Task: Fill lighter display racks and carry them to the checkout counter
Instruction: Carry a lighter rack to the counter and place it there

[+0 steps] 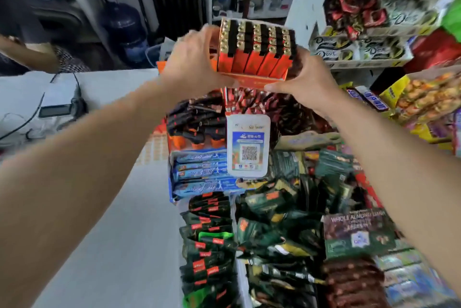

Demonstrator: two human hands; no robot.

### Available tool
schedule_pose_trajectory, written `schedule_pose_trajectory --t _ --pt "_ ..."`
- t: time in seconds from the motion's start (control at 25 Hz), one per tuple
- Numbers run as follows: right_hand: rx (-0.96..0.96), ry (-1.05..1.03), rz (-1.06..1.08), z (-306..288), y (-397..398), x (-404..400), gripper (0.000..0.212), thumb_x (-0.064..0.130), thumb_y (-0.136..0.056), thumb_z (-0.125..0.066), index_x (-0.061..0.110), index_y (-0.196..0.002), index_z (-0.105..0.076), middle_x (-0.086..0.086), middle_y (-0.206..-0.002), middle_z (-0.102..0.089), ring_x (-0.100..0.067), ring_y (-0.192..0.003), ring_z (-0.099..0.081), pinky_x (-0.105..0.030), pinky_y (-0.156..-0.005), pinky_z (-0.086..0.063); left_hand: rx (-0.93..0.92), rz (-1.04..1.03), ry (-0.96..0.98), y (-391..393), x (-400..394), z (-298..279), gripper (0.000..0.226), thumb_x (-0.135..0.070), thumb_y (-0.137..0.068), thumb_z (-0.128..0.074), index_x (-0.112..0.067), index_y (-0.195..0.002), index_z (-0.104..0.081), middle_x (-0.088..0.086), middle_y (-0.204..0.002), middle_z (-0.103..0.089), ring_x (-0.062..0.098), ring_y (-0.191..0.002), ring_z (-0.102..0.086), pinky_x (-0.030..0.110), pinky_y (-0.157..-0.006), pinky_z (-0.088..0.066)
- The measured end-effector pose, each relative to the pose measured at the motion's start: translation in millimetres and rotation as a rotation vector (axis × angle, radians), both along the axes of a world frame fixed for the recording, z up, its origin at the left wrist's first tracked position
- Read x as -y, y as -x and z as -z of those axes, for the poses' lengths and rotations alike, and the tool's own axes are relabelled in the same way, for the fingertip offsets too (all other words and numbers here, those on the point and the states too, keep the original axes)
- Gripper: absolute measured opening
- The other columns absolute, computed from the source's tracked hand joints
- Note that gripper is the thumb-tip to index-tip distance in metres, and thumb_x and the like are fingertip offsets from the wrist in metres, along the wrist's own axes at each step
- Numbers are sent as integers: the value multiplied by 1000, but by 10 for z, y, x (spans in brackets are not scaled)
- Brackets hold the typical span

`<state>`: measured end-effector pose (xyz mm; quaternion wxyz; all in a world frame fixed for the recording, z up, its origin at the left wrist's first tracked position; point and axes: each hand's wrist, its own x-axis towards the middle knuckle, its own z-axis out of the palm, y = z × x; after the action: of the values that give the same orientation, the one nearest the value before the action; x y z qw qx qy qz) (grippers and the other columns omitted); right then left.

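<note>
White worktop (119, 208) at left; dark device (56, 110) with cables (22, 123) at far left; snack packets (209, 245) and QR code sign (248, 145) crowd right side

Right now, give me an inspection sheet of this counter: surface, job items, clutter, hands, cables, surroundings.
Surface: white counter, left part bare.
Job's things: orange lighter rack, full, held up above the snack display.
Clutter: QR payment stand, blue snack bars, dark snack packets.
Hands: left hand and right hand grip the rack's sides.
Cables: black cables by a phone.
Surroundings: chocolate shelves, water jug.
</note>
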<state>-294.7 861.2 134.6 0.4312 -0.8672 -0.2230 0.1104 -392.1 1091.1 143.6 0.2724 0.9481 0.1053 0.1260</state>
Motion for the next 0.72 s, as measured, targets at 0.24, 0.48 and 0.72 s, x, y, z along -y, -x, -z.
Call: schedule_pose_trajectory --t 0.24,0.48,0.72 --pt "41 33 -7 117 -894 -542 73 29 -57 -96 24 -122 -62 14 -108 -68 -4 -97 -64 -25 -91 -50 -145 -14 -8 -898 -443 -96 96 -50 -60 -93 -18 -137 -46 -4 -116 -59 19 -106 -54 31 -85 -41" --pt "20 77 -39 401 -1372 -951 84 33 -53 -97 22 -128 -61 8 -117 -68 -13 -108 -63 -38 -102 -48 -269 -11 -37 -1322 -786 26 83 -41 -57 -96 -20 -125 -54 -5 -108 -60 19 -100 -57 31 -83 -43" --pt "-38 104 -142 567 -1422 -995 77 18 -65 -93 21 -133 -57 9 -122 -62 -12 -113 -59 -3 -60 -46 -407 25 -147 -1466 -941 220 80 -49 -52 -96 -19 -112 -53 1 -97 -62 25 -89 -61 38 -75 -49"
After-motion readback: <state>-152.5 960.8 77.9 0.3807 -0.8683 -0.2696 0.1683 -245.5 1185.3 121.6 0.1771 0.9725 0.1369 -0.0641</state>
